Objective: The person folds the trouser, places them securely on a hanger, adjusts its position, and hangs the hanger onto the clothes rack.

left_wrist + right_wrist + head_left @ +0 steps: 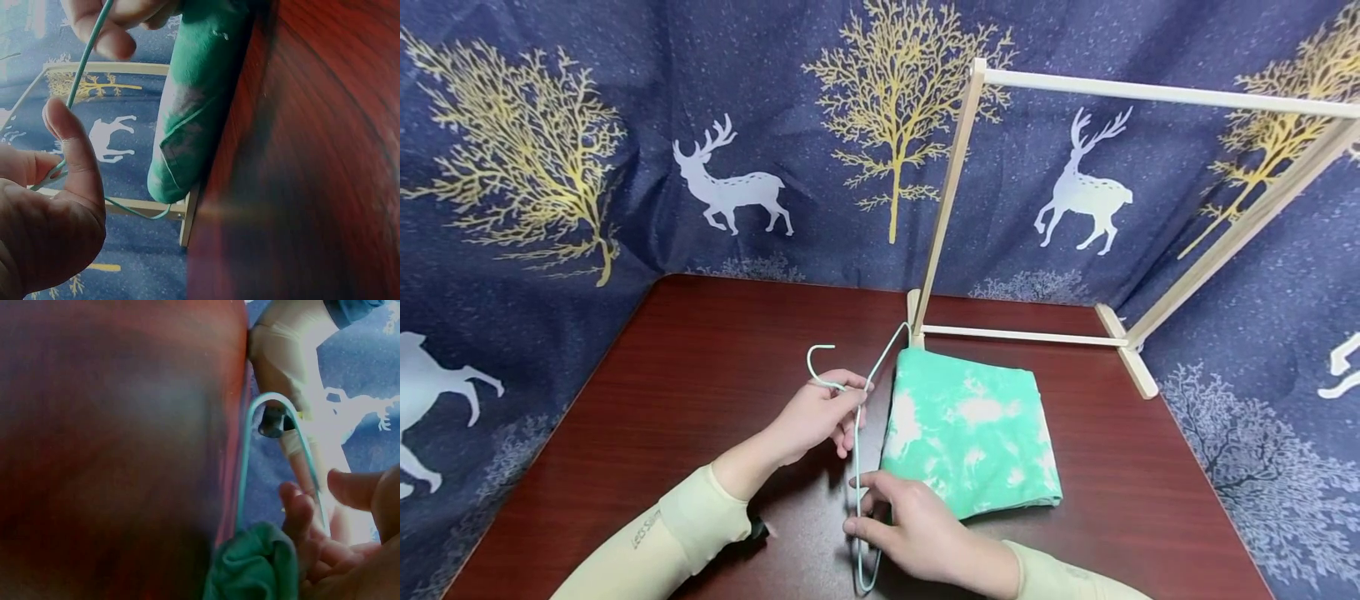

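Note:
A thin pale-green clothes hanger (858, 450) is held on edge over the table, its open hook pointing left. My left hand (823, 417) pinches it near the base of the hook, between thumb and fingers. Lower down, my right hand (917, 525) has its thumb and fingers curled about the hanger's near arm; the right wrist view shows the rounded end of the hanger (272, 397) beyond those fingers. Just right of the hanger lies a folded green-and-white tie-dye cloth (973, 425). Its thick folded edge (187, 112) shows in the left wrist view.
A wooden frame rack (951, 192) stands at the back right, its feet on the dark red-brown table (722, 333). Behind hangs a blue curtain (835, 217) with deer and trees. A small black object (758, 529) shows at the left sleeve.

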A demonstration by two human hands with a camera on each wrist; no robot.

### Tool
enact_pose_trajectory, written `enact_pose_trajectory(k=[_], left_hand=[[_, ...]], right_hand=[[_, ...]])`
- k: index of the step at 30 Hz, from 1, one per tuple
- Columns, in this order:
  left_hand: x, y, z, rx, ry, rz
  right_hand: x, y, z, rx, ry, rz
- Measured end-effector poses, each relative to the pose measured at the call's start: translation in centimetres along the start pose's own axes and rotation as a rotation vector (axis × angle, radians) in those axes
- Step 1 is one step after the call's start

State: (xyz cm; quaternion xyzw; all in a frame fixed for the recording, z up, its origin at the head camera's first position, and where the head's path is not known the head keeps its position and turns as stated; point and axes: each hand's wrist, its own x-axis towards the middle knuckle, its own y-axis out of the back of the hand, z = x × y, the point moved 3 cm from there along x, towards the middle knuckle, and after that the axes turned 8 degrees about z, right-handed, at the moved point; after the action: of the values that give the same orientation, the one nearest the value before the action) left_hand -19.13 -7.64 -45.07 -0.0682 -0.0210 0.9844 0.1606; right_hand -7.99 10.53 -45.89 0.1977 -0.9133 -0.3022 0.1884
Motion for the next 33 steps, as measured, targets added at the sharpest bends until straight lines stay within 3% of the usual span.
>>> enact_pose_trajectory(k=[6,10,17,22,24,33], left_hand=[[0.0,-1.0,0.5,-0.074,-0.022,-0.011],[0.0,-1.8,1.2,-0.128,-0.031,-0.013],[0.1,-2.6,3.1,-0.233,-0.033,-0.051],[0.3,-3.2,5.1,-0.232,-0.091,-0.080],[0.3,-3.6,6.0,-0.227,-0.118,-0.094],[1.1,-6.0,11.2,-0.244,-0.184,-0.143]], right_hand=[[0.1,0.0,0.4,0.239,-0.058,-0.036],[0.0,0.8,0.1,0.340,-0.084,-0.061],[-0.2,3.0,-1.3,0.436,0.021,-0.047],[-0.3,4.5,-2.5,0.489,0.067,-0.038],[-0.4,5.2,-2.9,0.515,0.063,-0.039],[-0.3,9.3,-5.7,0.684,0.266,0.013]])
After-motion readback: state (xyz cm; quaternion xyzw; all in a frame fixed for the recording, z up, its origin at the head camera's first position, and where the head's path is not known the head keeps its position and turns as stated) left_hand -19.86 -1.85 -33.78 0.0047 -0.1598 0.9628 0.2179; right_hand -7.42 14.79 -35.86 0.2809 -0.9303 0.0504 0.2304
